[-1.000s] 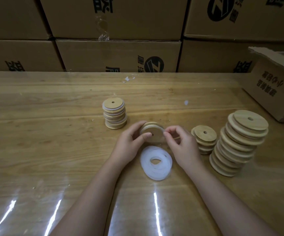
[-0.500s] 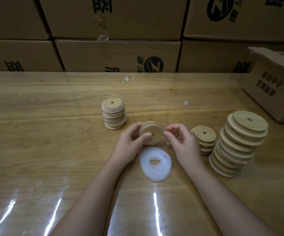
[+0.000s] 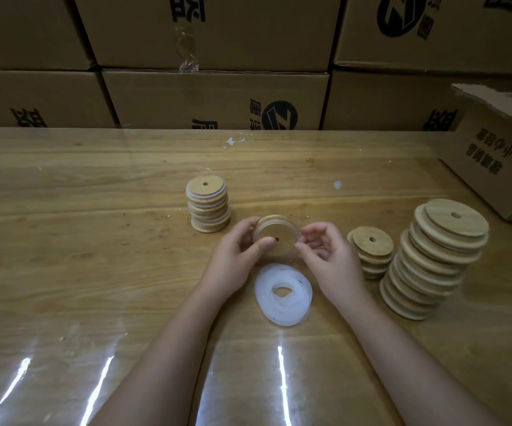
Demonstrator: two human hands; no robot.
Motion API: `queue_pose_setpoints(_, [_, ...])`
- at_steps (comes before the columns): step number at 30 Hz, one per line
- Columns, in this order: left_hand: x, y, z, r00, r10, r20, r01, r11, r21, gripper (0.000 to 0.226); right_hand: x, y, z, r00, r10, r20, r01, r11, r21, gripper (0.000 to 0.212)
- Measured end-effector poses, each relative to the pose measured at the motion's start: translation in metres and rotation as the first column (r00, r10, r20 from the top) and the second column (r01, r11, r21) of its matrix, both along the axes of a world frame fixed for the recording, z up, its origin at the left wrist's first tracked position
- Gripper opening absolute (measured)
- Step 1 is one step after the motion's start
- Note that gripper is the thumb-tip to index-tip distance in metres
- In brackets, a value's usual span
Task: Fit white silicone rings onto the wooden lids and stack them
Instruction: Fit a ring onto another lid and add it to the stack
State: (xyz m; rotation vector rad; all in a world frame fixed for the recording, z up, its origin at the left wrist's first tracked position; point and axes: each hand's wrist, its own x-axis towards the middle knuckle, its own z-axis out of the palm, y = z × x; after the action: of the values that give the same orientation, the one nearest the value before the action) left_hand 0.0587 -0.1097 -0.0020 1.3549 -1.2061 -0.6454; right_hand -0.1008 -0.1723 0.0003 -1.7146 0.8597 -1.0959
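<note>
My left hand [image 3: 233, 262] grips a wooden lid [image 3: 277, 232] with a small centre hole, held on edge just above the table. A translucent white ring sits around the lid's rim. My right hand [image 3: 331, 262] has its thumb and forefinger curled at the lid's right edge, pinching the ring there. Below the hands lies a pile of white silicone rings [image 3: 282, 295]. At the back left stands a short stack of ringed lids [image 3: 208, 207]. Right of my hands are a low stack of bare lids [image 3: 371, 250] and a tall leaning stack [image 3: 436, 259].
The wooden table [image 3: 95, 241] is covered with glossy clear film. A wall of cardboard cartons [image 3: 218, 96] runs along its far edge. An open carton [image 3: 494, 161] sits at the back right, close to the tall stack.
The lid has tilted so its flat face with the hole shows more. Both hands have stayed in place, and my right fingers have loosened slightly at the rim.
</note>
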Motion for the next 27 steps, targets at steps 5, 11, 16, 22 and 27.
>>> queue_pose_setpoints(5, [0.001, 0.0, -0.006, 0.97, 0.096, 0.221, -0.104, 0.994, 0.022, 0.034, -0.001, -0.002, -0.003, 0.999, -0.014, 0.03, 0.014, 1.0, 0.009, 0.034])
queue_pose_setpoints(11, [0.0, 0.002, -0.007, 0.923, 0.169, 0.345, -0.175, 0.985, -0.015, 0.034, -0.001, -0.003, -0.004, 1.0, -0.015, 0.025, 0.015, 1.0, -0.016, 0.034])
queue_pose_setpoints(16, [-0.001, 0.003, -0.005, 0.882, 0.168, 0.441, -0.153, 0.986, -0.071, 0.034, -0.002, -0.003, -0.003, 0.999, -0.032, 0.039, 0.034, 0.999, -0.026, 0.035])
queue_pose_setpoints(22, [-0.002, 0.002, -0.002, 0.947, 0.14, 0.29, -0.151, 0.988, 0.016, 0.033, -0.001, -0.003, -0.003, 0.999, -0.019, 0.033, 0.02, 0.999, -0.025, 0.03])
queue_pose_setpoints(27, [-0.001, 0.003, 0.011, 0.972, 0.064, -0.225, -0.065, 0.998, 0.002, 0.026, 0.001, 0.0, -0.001, 0.987, 0.135, -0.083, -0.135, 0.991, 0.003, 0.043])
